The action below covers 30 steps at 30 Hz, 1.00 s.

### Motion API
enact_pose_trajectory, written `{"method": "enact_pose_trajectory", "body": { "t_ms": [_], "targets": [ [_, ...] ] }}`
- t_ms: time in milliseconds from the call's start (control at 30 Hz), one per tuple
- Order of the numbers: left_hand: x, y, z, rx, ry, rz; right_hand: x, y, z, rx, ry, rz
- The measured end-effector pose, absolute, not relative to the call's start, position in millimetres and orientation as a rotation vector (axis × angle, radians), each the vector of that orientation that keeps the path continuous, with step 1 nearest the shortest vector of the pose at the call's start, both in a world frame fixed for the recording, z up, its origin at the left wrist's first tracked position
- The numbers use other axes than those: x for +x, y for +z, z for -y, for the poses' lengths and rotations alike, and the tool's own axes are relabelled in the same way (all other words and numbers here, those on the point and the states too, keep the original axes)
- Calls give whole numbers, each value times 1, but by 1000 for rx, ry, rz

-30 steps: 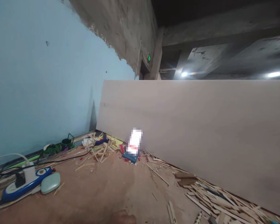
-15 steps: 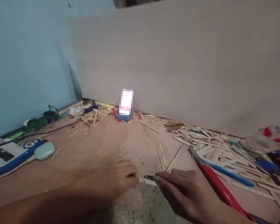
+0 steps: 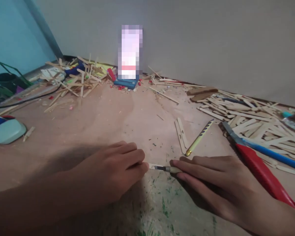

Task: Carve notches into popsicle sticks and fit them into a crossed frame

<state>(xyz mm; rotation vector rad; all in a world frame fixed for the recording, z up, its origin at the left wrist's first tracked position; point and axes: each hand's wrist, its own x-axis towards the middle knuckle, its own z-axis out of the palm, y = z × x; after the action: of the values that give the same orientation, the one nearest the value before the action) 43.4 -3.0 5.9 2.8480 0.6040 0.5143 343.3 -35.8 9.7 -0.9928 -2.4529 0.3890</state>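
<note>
My left hand (image 3: pixel 119 168) rests low on the table, fingers closed on one end of a craft stick (image 3: pixel 151 166). From the right, my right hand (image 3: pixel 211 178) pinches a craft knife (image 3: pixel 173 169) with a dark metal tip and a pale handle. Its tip lies on or just over the stick, close to my left fingertips. Much of the stick is hidden by my hands and the knife. Just beyond my right fingers are two marked craft sticks (image 3: pixel 181 136) and a yellow patterned pencil (image 3: pixel 200 137).
A red-handled saw-like tool (image 3: pixel 263 170) and a blue pen-like rod (image 3: pixel 275 154) lie right, beside a heap of craft sticks (image 3: pixel 255 124). A lit, blurred phone (image 3: pixel 130 49) stands on a blue base (image 3: pixel 126 83) at the back. A mint case (image 3: pixel 8 131) sits left.
The view has moved closer and tilted down, so the table things appear larger and higher. The knife tip has come nearer my left fingertips along the stick. Both hands keep their hold.
</note>
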Motion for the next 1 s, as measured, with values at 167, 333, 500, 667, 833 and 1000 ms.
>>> {"method": "enact_pose_trajectory", "body": {
  "t_ms": [167, 333, 500, 667, 833, 1000],
  "targets": [
    [43, 7, 1, 2847, 507, -605, 345, 11, 38, -975, 383, 2445],
    [45, 11, 1, 2862, 501, -586, 352, 0, 39, -1052, 296, 2419],
    [43, 11, 2, 2881, 466, -583, 347, 6, 34, -984, 298, 2450],
    [42, 7, 2, 2894, 514, -573, 341, 15, 32, -972, 334, 2474],
    [44, 8, 1, 2909, 490, -586, 343, 9, 35, -958, 357, 2470],
    [43, 10, -1, 2919, 511, -558, 343, 12, 33, -976, 337, 2466]
  ]
}}
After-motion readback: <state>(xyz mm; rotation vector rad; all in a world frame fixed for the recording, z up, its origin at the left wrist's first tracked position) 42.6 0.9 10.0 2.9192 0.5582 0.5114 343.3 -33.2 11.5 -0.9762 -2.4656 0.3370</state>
